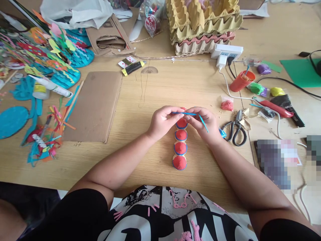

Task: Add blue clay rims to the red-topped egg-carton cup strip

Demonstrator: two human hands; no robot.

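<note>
A column of red cones with blue rims (180,148) stands on the wooden table in front of me. Over its far end, my left hand (165,121) pinches a thin blue strip (191,113) between thumb and fingers. The strip runs across to my right hand (204,122), whose thumb and fingertips close on its other end. A second blue piece (203,123) angles down over the right fingers. My hands partly cover the farthest cones.
Cardboard (92,105), glue (51,85) and colourful paper crafts lie to the left. Egg trays (205,25) and a power strip (227,52) are at the back. Right of my hands are black scissors (235,129), a red cup (242,81), clay packets (227,103) and cables.
</note>
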